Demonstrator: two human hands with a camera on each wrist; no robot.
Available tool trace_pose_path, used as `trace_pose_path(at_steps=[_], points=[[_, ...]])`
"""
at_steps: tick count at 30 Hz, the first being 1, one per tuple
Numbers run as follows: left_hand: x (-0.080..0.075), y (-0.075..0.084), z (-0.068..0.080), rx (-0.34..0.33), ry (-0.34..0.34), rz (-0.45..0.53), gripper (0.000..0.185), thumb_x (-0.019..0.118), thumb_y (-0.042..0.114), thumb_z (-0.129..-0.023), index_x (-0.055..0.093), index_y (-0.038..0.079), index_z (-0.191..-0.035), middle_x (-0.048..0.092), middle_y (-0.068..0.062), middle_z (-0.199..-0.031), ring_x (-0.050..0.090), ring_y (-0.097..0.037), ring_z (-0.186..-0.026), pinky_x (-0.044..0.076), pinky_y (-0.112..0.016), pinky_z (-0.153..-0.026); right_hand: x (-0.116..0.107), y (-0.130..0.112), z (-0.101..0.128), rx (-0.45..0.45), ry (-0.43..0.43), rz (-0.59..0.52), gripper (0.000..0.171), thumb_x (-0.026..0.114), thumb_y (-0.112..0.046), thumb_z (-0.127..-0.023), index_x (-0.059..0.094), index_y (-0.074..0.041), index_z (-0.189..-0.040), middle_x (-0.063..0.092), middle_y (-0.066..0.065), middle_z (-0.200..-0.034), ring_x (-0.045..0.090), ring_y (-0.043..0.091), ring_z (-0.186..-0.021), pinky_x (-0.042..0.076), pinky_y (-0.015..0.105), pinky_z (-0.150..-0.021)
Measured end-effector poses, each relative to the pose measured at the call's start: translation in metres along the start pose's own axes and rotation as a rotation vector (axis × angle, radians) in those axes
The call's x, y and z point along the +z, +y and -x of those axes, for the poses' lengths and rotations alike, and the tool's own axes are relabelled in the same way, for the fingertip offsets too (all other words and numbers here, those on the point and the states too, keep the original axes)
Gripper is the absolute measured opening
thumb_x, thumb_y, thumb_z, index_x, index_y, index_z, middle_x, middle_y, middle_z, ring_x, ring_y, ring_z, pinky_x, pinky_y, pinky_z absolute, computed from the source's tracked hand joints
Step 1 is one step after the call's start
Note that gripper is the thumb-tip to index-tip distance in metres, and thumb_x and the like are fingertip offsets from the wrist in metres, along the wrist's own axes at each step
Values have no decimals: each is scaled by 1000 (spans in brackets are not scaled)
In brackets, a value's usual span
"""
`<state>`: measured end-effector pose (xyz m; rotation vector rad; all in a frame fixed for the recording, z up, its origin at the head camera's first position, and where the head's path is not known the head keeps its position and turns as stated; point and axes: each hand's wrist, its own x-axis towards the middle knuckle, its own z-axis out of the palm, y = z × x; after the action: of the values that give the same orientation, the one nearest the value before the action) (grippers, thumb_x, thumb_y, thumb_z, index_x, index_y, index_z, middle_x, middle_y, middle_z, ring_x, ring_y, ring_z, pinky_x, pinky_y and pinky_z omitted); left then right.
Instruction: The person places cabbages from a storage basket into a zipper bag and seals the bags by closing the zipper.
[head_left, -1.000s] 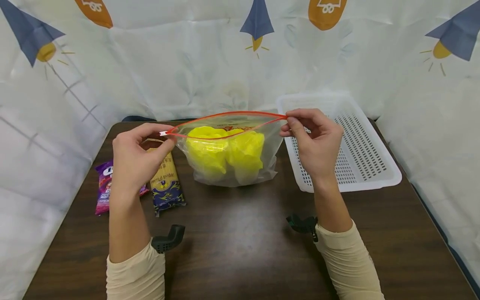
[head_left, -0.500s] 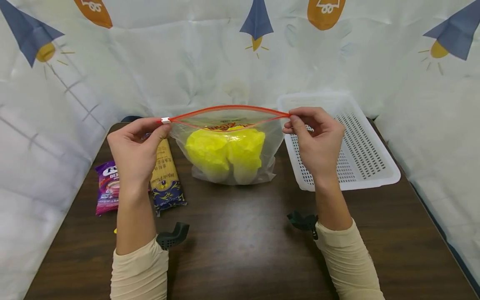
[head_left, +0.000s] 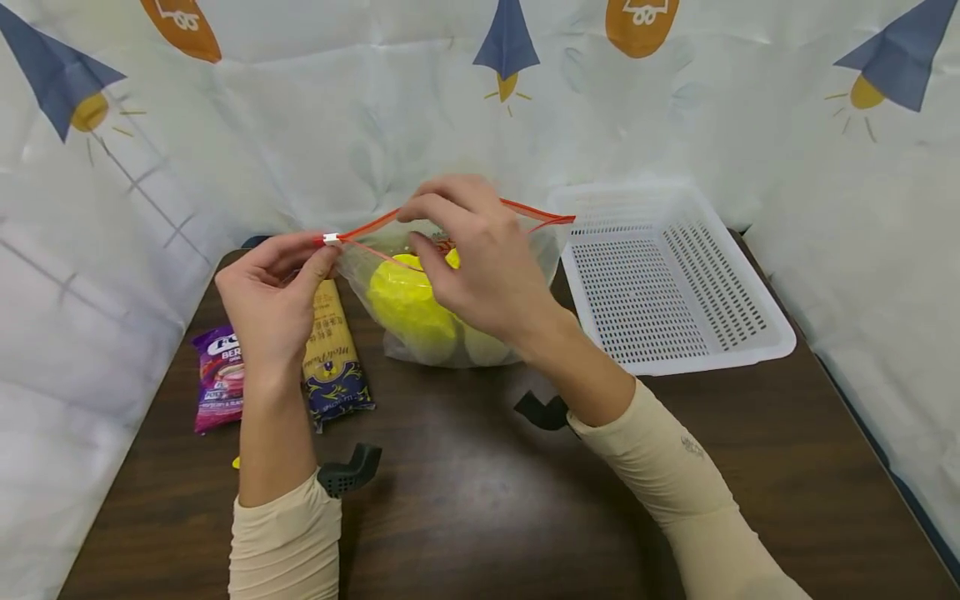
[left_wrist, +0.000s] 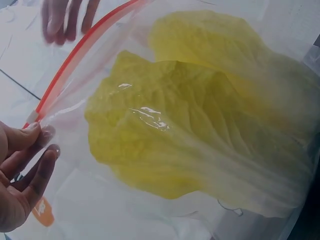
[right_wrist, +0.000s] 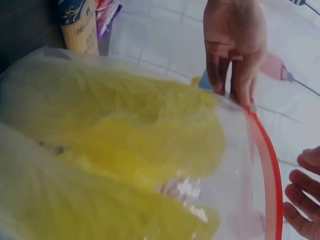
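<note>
A clear zip bag [head_left: 540,250] with a red zip strip [head_left: 536,212] stands on the dark table [head_left: 465,500]. It holds yellow cabbage leaves [head_left: 405,304]. My left hand [head_left: 324,252] pinches the white slider [head_left: 330,239] at the strip's left end. In the left wrist view the left hand [left_wrist: 40,142] sits by that corner, beside the cabbage [left_wrist: 200,115]. My right hand [head_left: 414,229] hovers at the middle of the bag's mouth with curled fingers. The right wrist view shows its fingertips [right_wrist: 305,200] beside the strip [right_wrist: 270,190]. Whether they grip it is unclear.
A white perforated basket [head_left: 675,283] sits to the right of the bag. To the left lie a dark blue noodle packet [head_left: 330,350] and a purple snack packet [head_left: 221,375]. White patterned cloth walls the table in on three sides.
My right hand let go of the zip strip's right end and moved left to the middle of the bag's mouth. My left hand kept its pinch on the slider.
</note>
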<state>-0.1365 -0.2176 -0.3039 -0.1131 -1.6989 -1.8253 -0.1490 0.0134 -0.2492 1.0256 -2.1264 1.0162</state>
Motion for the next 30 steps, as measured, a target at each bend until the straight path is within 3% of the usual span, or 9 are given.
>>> trace_pose_path(at_steps=[4,9,19,23,30], points=[[-2,-1,-1,7,-13,32,25,85,2,-84,76,-14,-101,79,-8,-83,73,-20,-68,61,-23,-70,17,-8,-26,50,-212,29,19,66,-11,-100,75,-8,-116,71,3,-119,59,22,-121,45,25,-105],[-3,-2,-1,-6,-7,19,25,85,4,-84,76,-13,-99,80,-7,-82,74,-20,-69,61,-24,-71,35,-12,-45,106,-409,111,25,63,-20,-104,73,-11,-125,71,0,-125,59,18,-123,47,23,-102],[-2,-1,1,21,-10,-64,21,84,5,-86,77,-10,-98,79,-3,-82,73,-17,-71,61,-22,-72,48,-13,-49,74,-459,183,17,62,-23,-105,74,-13,-112,69,-1,-108,61,15,-103,50,22,-88],[0,-2,1,44,-17,-96,20,83,4,-87,77,-11,-99,80,-3,-84,73,-15,-71,60,-20,-72,51,-14,-47,69,-489,301,16,57,-22,-106,69,-14,-113,66,-1,-108,60,16,-102,49,22,-87],[0,2,2,115,-1,-185,16,82,-1,-86,77,-13,-95,79,0,-83,73,-11,-69,59,-18,-71,58,-17,-42,2,-524,524,23,50,-17,-99,62,-16,-118,60,-2,-110,57,16,-99,49,28,-82]])
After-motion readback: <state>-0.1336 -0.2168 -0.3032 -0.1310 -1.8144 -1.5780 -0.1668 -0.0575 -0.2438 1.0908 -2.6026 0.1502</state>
